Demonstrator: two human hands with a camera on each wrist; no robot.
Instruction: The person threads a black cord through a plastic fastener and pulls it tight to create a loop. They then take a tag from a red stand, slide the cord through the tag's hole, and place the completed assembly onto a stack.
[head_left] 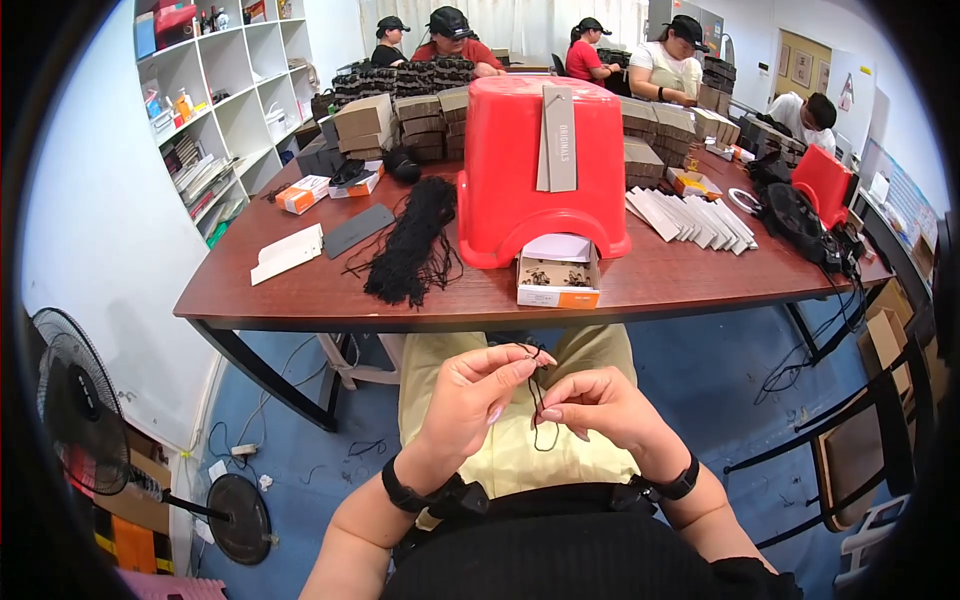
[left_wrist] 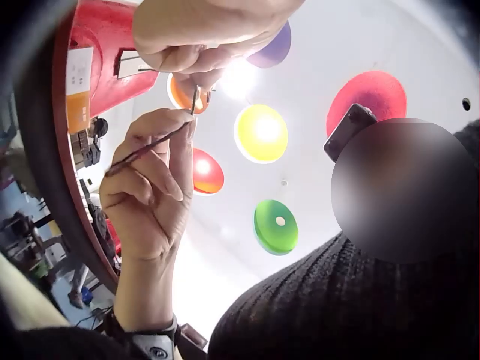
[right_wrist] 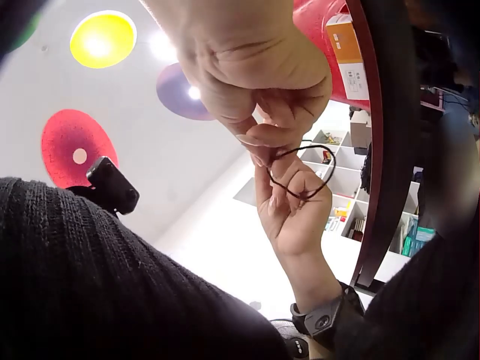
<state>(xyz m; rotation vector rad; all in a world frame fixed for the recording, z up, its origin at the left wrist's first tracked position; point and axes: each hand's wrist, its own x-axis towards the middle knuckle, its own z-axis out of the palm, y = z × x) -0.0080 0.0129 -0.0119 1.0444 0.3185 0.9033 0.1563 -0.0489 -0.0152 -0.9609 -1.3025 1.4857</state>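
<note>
A thin black cord (head_left: 537,405) hangs in a narrow loop between the two hands, above the person's lap. The left hand (head_left: 470,398) pinches its upper part between thumb and forefinger. Slightly lower, the right hand (head_left: 605,408) pinches the cord with thumb and fingertips. Seen from the right wrist, the cord (right_wrist: 334,161) makes a round loop in front of the left hand (right_wrist: 296,214). In the left wrist view a thin, shiny piece (left_wrist: 196,97) shows between both hands' fingertips; its kind cannot be told.
An upturned red stool (head_left: 540,160) stands on the table (head_left: 330,290), a box of small dark pieces (head_left: 558,285) beneath it. Left lies a bundle of black cords (head_left: 415,240); right, a row of pale tags (head_left: 695,218). Several people work behind stacked cartons. A fan (head_left: 85,400) stands left.
</note>
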